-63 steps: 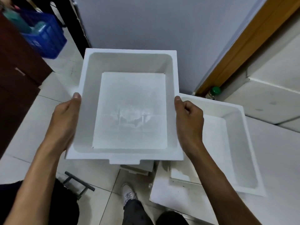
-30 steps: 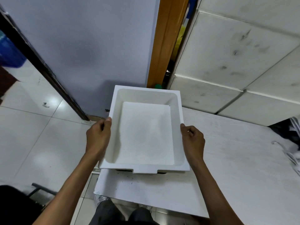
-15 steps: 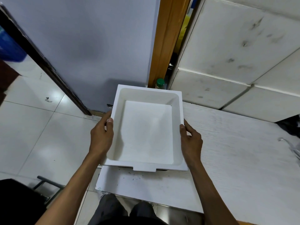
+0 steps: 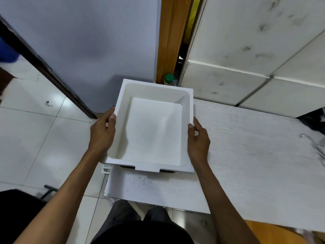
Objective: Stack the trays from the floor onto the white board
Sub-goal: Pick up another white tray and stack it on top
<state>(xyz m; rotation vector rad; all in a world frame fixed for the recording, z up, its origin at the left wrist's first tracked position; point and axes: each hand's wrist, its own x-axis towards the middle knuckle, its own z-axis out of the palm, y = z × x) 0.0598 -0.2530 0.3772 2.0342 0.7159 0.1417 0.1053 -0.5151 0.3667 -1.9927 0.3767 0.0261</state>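
- Compared with 0.5 s ago, the right hand (image 4: pixel 198 141) has loosened: its fingers are spread along the right rim of the white foam tray (image 4: pixel 154 127) rather than curled over it, while the tray sits in nearly the same spot.
- Left hand (image 4: pixel 102 133) is clamped on the tray's left wall, thumb on the rim; its fingers go under or behind the wall and are hidden.
- Right hand lies against the outer right wall with thumb and fingers apart; whether it actually presses the tray cannot be told.
- Tray rests at the left end of the white board (image 4: pixel 246 155), its left edge hanging past the board's edge over the tiled floor (image 4: pixel 35 138).
- Dark gaps show under the tray's near edge beside a small tab; what lies beneath is hidden, so another tray below cannot be confirmed.
- Behind the tray's far corner, only the green cap (image 4: pixel 169 78) and neck of a bottle can be seen.
- Dark specks dot the board near the tray's front.
- At the right edge, dark and pale items (image 4: pixel 314 138) on the board are cut off and too blurred to identify.
- Person's dark trousers (image 4: pixel 137 221) fill the bottom centre; both forearms are cut off at the frame.
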